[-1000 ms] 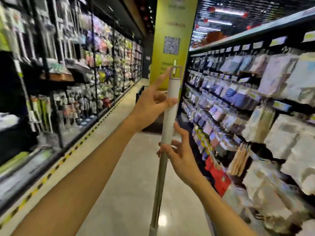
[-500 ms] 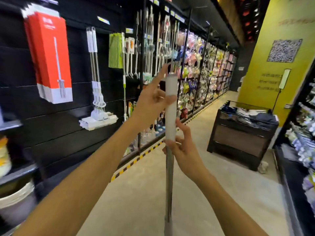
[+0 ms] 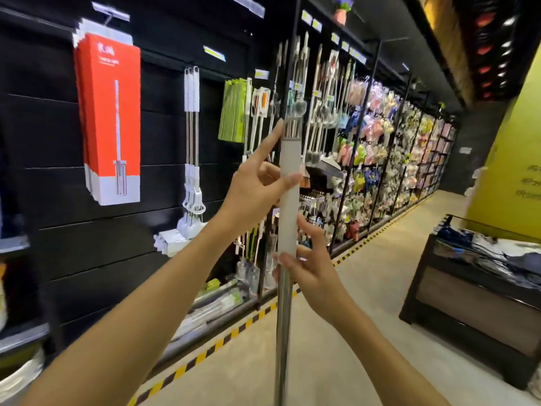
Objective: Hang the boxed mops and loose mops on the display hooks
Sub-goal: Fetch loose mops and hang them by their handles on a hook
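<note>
- Step: carrying loose mop (image 3: 288, 183) upright, centre near, toward hooks.
- left hand (image 3: 254, 189) pinches white grip, forefinger extended; right hand (image 3: 310, 265) pinches grip's lower end.
- Next: lift hang loop, blurred, probably beside hung mops (image 3: 191, 148), far left.

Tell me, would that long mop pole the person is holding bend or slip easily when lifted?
Probably stiff: the mop pole stays straight between the left hand and right hand. Its shiny metal lower shaft looks slippery; the matte white sleeve likely grips better. Being long and thin, it may swing.
</note>
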The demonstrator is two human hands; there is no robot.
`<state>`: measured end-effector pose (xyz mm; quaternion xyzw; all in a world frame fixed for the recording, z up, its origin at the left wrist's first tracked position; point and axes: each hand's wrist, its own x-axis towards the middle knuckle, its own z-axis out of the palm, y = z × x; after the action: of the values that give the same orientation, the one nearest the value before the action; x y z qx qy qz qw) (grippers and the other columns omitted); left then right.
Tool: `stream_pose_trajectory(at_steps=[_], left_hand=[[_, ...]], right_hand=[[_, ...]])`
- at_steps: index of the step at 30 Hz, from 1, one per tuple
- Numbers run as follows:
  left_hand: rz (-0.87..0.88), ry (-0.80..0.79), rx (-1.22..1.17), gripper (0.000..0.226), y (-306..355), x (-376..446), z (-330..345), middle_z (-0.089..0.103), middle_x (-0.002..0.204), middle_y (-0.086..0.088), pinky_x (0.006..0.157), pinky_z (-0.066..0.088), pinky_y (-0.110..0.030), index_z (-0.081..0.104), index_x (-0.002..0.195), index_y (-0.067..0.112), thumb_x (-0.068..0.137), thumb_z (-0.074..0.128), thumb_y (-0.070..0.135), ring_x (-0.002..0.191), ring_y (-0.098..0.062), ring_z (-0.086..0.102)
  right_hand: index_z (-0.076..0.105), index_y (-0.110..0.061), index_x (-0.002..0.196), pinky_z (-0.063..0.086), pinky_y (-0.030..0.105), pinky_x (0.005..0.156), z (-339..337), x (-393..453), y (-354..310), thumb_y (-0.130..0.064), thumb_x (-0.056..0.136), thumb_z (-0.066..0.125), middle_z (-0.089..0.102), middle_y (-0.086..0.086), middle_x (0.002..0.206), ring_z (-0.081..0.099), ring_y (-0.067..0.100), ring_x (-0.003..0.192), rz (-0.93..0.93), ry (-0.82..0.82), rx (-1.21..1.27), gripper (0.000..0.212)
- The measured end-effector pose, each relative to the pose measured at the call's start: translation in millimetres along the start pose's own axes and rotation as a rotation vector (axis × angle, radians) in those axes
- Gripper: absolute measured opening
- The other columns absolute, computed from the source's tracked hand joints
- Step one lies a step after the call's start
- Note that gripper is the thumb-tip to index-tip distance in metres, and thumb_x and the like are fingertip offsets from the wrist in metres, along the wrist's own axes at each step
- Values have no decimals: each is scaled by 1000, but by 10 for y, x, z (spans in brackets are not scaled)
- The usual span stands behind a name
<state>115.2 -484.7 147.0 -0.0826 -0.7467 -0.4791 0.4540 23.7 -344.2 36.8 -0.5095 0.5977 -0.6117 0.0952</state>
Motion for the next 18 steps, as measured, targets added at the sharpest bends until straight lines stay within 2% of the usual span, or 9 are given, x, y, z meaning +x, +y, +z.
stream_pose_trajectory(at_steps=[4, 7, 10, 13, 15, 18], left_hand=[[-1, 51, 108, 80, -367, 418, -203, 74, 93, -15, 82, 66, -45, 24, 149, 58, 97, 73, 23, 91, -28, 76], [12, 106, 194, 82, -668, 731, -365, 74, 93, -17, 82, 65, -51, 24, 153, 57, 97, 75, 25, 91, -33, 75], [-10, 148, 251, 84, -977, 1059, -536, 74, 88, -8, 79, 66, -46, 24, 161, 48, 97, 74, 23, 89, -29, 75], [-16, 161, 292, 85, -1291, 1398, -708, 74, 95, -6, 75, 66, -34, 23, 165, 38, 98, 73, 18, 91, -22, 77], [-18, 173, 326, 86, -1512, 1622, -809, 74, 100, -6, 71, 64, -29, 22, 166, 36, 98, 73, 18, 91, -20, 77], [-25, 204, 359, 86, -1863, 1982, -956, 75, 98, -6, 75, 66, -38, 22, 166, 37, 99, 73, 18, 92, -23, 77]], right_hand=[[33, -57, 141, 60, 58, 89, 32, 632, 240, -15, 102, 62, 66, 16, 116, 71, 40, 90, -43, -59, 31, 64], [33, -57, 144, 60, 59, 87, 76, 1129, 458, -23, 100, 64, 66, 13, 114, 72, 38, 89, -81, -97, 84, 64], [34, -60, 142, 62, 57, 85, 137, 1645, 673, -28, 98, 67, 68, 11, 116, 72, 38, 94, -100, -147, 139, 64], [31, -54, 147, 62, 54, 86, 171, 2199, 942, -17, 102, 64, 69, 3, 110, 71, 37, 100, -138, -196, 168, 67], [30, -56, 145, 63, 50, 85, 196, 2558, 1109, -20, 101, 63, 68, 3, 112, 72, 34, 101, -172, -223, 179, 65], [30, -68, 134, 63, 38, 83, 215, 3102, 1349, -25, 100, 63, 68, 6, 117, 73, 25, 100, -232, -266, 182, 63]])
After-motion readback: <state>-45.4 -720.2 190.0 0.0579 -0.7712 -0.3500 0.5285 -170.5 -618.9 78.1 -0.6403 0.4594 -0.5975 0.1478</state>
